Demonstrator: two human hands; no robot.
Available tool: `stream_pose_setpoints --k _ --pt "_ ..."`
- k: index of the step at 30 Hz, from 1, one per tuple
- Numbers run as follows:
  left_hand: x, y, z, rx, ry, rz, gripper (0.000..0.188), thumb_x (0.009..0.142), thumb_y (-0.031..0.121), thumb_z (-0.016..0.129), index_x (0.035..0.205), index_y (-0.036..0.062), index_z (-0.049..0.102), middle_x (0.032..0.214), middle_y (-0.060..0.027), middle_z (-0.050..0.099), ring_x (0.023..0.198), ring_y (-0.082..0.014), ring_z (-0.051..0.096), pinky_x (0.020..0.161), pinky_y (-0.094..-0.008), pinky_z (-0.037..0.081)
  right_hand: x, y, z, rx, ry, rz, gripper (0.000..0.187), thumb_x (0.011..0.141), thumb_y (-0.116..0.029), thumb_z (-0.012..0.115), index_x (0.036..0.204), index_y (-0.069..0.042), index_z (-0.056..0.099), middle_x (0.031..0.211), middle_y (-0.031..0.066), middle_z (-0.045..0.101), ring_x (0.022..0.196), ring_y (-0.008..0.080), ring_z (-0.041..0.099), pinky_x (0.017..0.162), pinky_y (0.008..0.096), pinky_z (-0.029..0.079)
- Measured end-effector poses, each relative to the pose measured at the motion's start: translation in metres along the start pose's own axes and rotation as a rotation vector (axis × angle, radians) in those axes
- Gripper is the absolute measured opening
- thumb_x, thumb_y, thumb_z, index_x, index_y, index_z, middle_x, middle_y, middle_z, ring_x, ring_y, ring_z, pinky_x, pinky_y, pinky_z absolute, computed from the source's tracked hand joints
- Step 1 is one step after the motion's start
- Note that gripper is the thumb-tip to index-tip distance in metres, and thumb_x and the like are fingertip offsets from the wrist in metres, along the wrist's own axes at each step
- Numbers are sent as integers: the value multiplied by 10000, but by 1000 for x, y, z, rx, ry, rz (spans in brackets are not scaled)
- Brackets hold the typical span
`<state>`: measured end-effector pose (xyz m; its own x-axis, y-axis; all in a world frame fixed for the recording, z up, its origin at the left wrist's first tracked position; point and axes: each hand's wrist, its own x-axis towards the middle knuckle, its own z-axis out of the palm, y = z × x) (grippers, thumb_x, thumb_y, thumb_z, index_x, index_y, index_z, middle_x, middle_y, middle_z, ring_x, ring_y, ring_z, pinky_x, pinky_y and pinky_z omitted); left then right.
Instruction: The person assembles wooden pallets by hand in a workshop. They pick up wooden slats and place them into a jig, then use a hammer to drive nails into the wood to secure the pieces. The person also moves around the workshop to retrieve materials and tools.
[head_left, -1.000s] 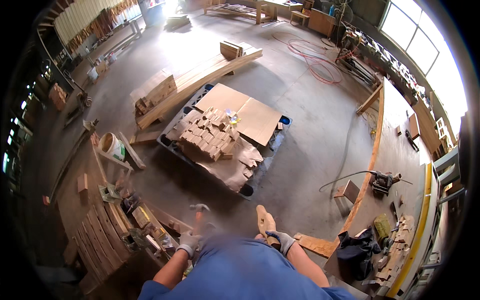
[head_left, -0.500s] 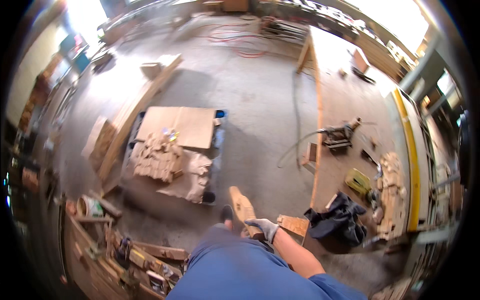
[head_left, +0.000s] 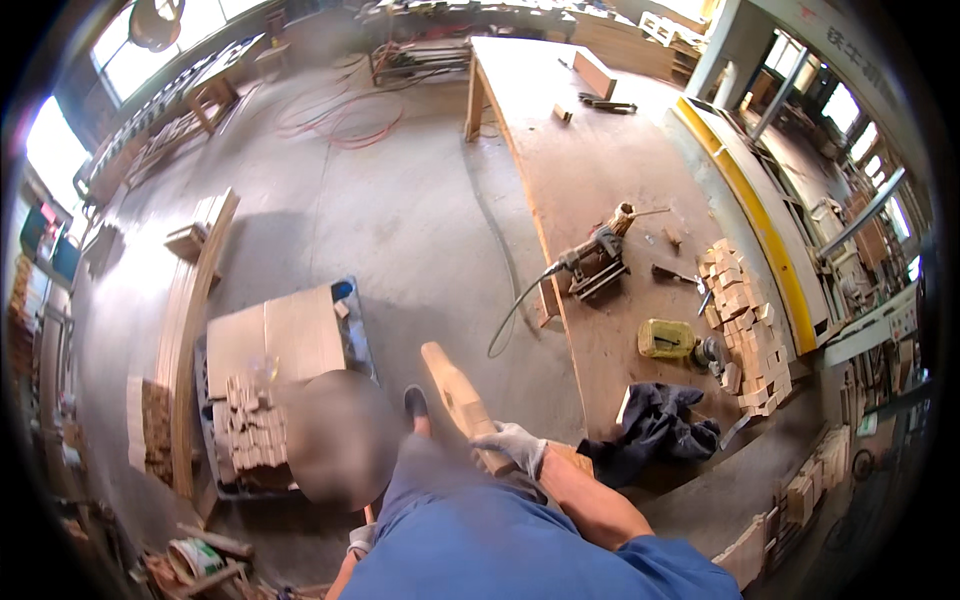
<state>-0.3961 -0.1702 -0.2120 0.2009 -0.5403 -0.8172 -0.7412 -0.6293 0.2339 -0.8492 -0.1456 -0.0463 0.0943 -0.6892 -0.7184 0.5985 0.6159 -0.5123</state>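
Holds a long, shaped wooden piece [head_left: 458,395] in the gloved right grip [head_left: 512,446], closed around its near end. Carries it out in front of the body, slanting up and leftward, seen against the concrete floor [head_left: 400,230] between pallet [head_left: 358,340] and table [head_left: 595,350]. Just left of the piece: one dark shoe [head_left: 414,402].

Holds an orange handle [head_left: 369,514] in the gloved left grip [head_left: 361,540], closed on it but partly hidden beside the blue shirt [head_left: 510,560]; cannot make out its upper end, near a blurred round patch [head_left: 340,440].

On the table, near the right grip: dark cloth [head_left: 665,430]. Farther along: yellowish container [head_left: 662,338], heap of small wooden blocks [head_left: 745,330], power tool [head_left: 600,265]. On the pallet, at left: cardboard [head_left: 285,340], stacked wooden strips [head_left: 252,430]. Left of that, on the floor: long boards [head_left: 190,330].
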Motion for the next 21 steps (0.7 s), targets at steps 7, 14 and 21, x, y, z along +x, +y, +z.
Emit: stream_pose_setpoints --k 7,14,21 --pt "90 138 -68 33 31 75 185 771 156 701 879 11 661 642 -82 602 534 -194 603 463 -344 450 50 -124 -11 505 122 -413 455 838 -219 755 1156 19 532 910 146 644 727 239 659 628 364 568" --pt "142 257 -109 24 35 163 173 761 143 703 860 10 655 632 -78 593 523 -194 598 451 -342 445 140 -228 -80 866 305 -607 215 865 -271 680 975 -129 562 822 73 612 718 265 628 617 384 537" --pt "174 358 -109 59 34 233 161 752 130 706 842 10 648 622 -73 584 512 -194 593 438 -340 439 180 -253 -122 920 384 -419 179 860 -283 620 964 -157 547 770 53 589 663 245 607 456 301 430"
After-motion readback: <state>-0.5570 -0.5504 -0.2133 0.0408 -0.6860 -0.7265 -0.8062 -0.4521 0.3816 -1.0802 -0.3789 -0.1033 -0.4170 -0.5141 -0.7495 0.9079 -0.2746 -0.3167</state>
